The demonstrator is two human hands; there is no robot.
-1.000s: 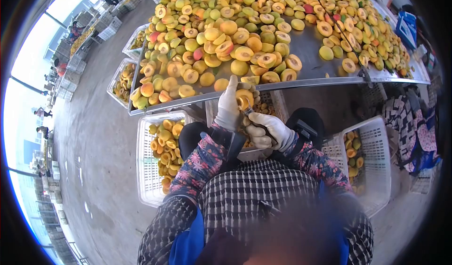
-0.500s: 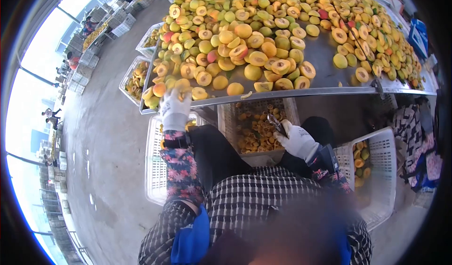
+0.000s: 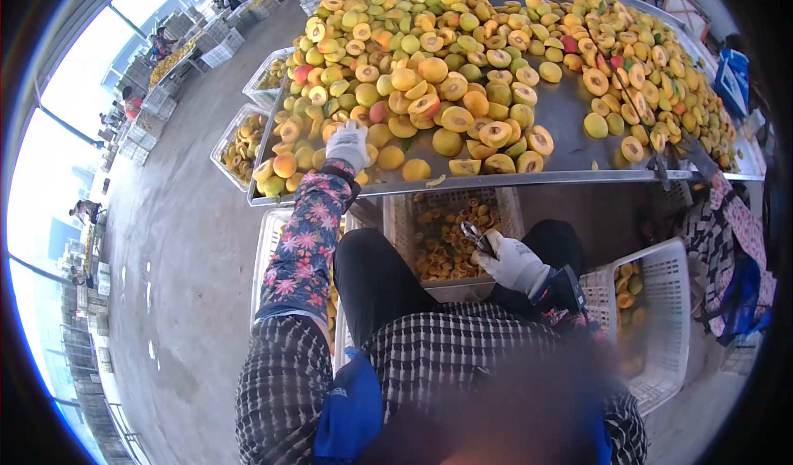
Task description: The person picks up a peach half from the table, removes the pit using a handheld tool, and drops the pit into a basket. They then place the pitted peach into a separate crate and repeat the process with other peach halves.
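Observation:
My left hand (image 3: pixel 347 144), in a white glove, reaches over the table's near edge into a heap of halved yellow peaches (image 3: pixel 447 142). Its fingers are bent down among the fruit, and whatever they grip is hidden. Lower down, above my lap, my right hand (image 3: pixel 514 265) wears a similar glove and is closed round a metal tool with a looped tip (image 3: pixel 476 239). Behind that tool, a crate (image 3: pixel 395 227) under the table contains many small hollowed fruit pieces (image 3: pixel 450 246).
The metal table (image 3: pixel 570 126) has a raised rim. White crates stand by my left leg (image 3: pixel 273 225) and at right (image 3: pixel 673 316), the latter with some fruit inside. Another person's patterned sleeve (image 3: pixel 739 225) reaches in at right. More fruit crates (image 3: pixel 239 143) stand left of the table.
My left hand has moved forward and right, from the table's near left corner into the peach heap. My right hand, still holding the tool, has shifted slightly. A co-worker's arm has appeared at right.

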